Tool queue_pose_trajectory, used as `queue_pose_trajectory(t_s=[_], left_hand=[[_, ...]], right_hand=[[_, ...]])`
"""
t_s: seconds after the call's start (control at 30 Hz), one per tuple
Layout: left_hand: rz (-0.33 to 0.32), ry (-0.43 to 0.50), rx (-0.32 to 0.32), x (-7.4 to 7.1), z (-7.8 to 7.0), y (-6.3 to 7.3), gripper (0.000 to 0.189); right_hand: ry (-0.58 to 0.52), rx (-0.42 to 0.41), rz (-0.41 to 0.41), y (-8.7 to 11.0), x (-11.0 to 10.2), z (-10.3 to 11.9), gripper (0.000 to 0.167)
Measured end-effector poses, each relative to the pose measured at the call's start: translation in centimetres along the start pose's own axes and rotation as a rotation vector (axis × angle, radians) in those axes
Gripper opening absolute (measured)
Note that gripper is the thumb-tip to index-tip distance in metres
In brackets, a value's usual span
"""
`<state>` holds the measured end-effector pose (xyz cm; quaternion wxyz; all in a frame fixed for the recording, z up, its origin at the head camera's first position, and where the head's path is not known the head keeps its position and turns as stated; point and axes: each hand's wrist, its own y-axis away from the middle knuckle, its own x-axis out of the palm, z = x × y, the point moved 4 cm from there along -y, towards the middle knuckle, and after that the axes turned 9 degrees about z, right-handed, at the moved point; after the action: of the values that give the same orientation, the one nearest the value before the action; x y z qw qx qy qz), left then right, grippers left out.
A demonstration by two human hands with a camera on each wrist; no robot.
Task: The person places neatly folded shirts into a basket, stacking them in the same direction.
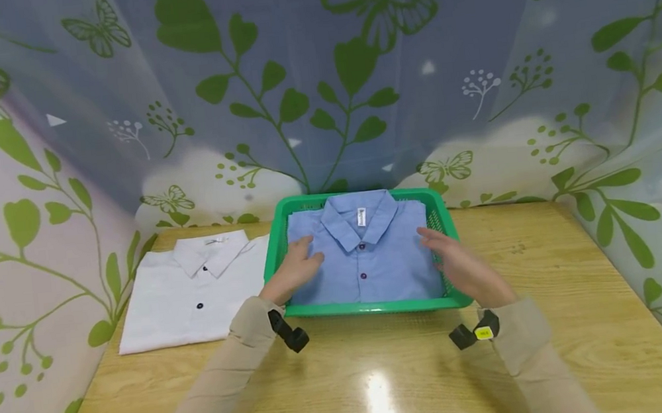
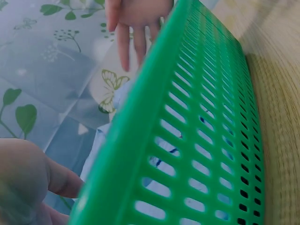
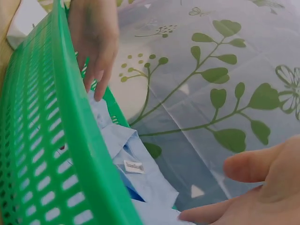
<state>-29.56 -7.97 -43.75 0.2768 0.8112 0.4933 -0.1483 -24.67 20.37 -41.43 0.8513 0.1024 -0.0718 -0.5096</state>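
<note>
A folded blue shirt (image 1: pixel 339 265) lies collar up in a green plastic basket (image 1: pixel 371 308), its dark buttons and neck label showing. My left hand (image 1: pixel 296 268) is over the shirt's left side, just inside the basket's left rim, with fingers extended. Across from it, my right hand (image 1: pixel 462 267) reaches over the right rim, fingertips at the shirt's right edge. Neither hand grips anything. In the right wrist view the right hand (image 3: pixel 262 187) has its thumb apart from its fingers, near the blue fabric (image 3: pixel 140 164). Whether the fingertips touch the cloth I cannot tell.
A folded white shirt (image 1: pixel 196 292) with dark buttons lies on the wooden table (image 1: pixel 335 379), left of the basket and close against it. Behind the table hangs a curtain (image 1: pixel 321 101) printed with leaves and butterflies, and similar patterned cloth (image 1: pixel 7 264) stands along the sides.
</note>
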Motion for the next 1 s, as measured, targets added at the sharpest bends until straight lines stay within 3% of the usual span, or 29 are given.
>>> queue_pose_trajectory(t_s=[0.17,0.3,0.5,0.57,0.67,0.8,0.9,1.0], left_hand=[[0.016,0.012,-0.012,0.3,0.1,0.1,0.058],[0.029,0.004,0.004,0.4,0.0,0.1,0.058],[0.065,-0.059,0.077,-0.4,-2.5,0.7,0.056],[0.086,-0.107,0.130,-0.9,-3.6,0.5,0.053],[0.130,-0.165,0.171,-1.4,-5.0,-0.4,0.049],[0.224,-0.156,0.159,-1.3,-6.2,-2.5,0.045],[0.291,-0.135,0.173,-0.8,-6.5,-4.3,0.044],[0.329,-0.168,0.179,-0.1,-6.1,-5.8,0.047]], right_hand=[[-0.075,0.020,0.038,0.1,0.0,-0.7,0.063],[-0.047,-0.018,0.026,0.2,-0.1,-0.4,0.063],[0.032,-0.071,0.030,-0.1,-0.1,2.2,0.063],[0.101,-0.056,0.031,-0.7,-0.3,3.2,0.061],[0.309,-0.014,0.045,-2.4,-0.5,4.3,0.052],[0.615,0.007,0.106,-5.3,-0.4,4.9,0.040],[0.755,-0.016,0.154,-7.5,-0.4,4.9,0.039],[0.827,0.020,0.180,-9.2,-0.6,4.3,0.043]])
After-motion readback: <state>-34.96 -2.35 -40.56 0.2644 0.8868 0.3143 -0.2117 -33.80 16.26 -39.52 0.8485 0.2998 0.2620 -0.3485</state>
